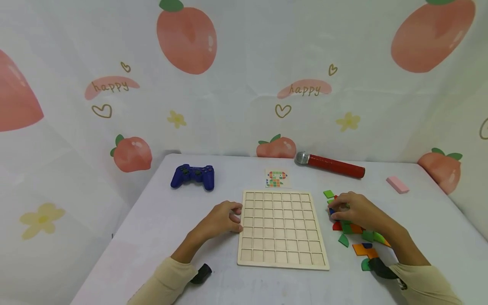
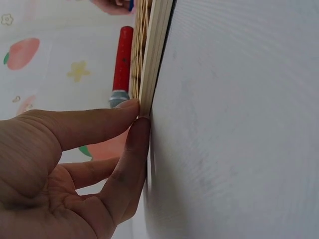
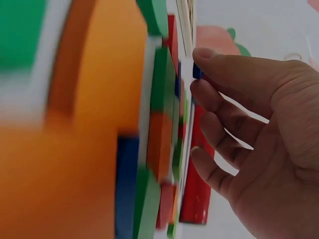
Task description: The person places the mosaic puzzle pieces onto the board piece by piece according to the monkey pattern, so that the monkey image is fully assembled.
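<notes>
My left hand rests at the left edge of a square wooden grid board, its thumb and a finger spread along that edge. Up close in the left wrist view, the fingertips touch the board's side. Bare cells fill the board. My right hand pinches a small blue tile between thumb and index finger; its remaining fingers are bent. Below that hand lie loose coloured tiles, among them a green quarter-round tile and an orange tile.
A small card with a coloured pattern lies behind the board. Farther back are a blue game controller on the left, a red microphone and a pink block on the right. A peach-printed cloth hangs behind the table.
</notes>
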{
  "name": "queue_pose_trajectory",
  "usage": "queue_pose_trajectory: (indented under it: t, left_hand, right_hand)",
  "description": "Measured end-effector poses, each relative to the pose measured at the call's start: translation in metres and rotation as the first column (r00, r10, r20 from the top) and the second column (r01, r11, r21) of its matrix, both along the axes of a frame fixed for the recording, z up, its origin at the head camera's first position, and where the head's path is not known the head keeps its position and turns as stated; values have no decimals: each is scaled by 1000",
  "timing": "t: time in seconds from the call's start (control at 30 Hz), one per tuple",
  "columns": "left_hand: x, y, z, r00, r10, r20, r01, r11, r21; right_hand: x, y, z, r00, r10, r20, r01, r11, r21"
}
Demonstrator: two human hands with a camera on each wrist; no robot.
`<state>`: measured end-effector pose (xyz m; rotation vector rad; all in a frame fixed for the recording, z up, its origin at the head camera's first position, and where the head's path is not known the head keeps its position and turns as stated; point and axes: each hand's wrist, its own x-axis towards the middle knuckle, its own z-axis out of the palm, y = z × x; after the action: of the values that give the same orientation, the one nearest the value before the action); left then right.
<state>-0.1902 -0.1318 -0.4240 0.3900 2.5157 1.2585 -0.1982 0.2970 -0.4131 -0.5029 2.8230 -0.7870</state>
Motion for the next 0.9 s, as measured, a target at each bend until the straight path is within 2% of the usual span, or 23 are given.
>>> queue_pose_trajectory:
  t: [0.37, 0.57, 0.9]
  left_hand:
    - [-1, 0, -1, 1000, -2, -7, 2, 1000, 4]
    - [-1, 0, -1, 1000, -2, -7, 2, 1000, 7]
    - [-1, 0, -1, 1000, 3, -2, -3, 1000, 5]
  right_hand:
    - [-9, -37, -1, 995, 97, 16, -96, 994, -51]
    - [-11, -51, -1, 994, 109, -4, -109, 993, -42]
    - [-16, -62, -7, 994, 112, 11, -111, 993, -44]
